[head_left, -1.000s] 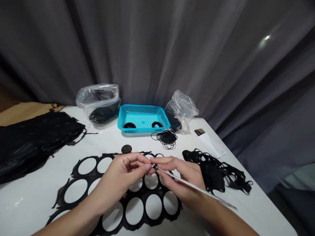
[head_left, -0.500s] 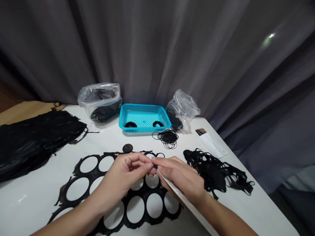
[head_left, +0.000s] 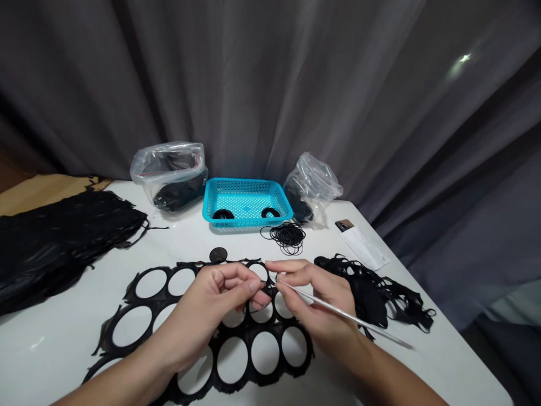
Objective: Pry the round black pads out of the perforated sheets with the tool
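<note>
Down at six o'clock over the sheet (head_left: 249,330), left hand (head_left: 211,296) is pinched on a black bit (head_left: 262,283), right hand (head_left: 323,293) clamped on a tool (head_left: 350,315); looks like fiddly tool work, next move needs steadiness.

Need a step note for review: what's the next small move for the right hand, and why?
Probably bring the tool tip to the black piece. The right hand grips the tool, its tip apparently clear of the left hand, whose fingertips pinch that piece close by.
</note>
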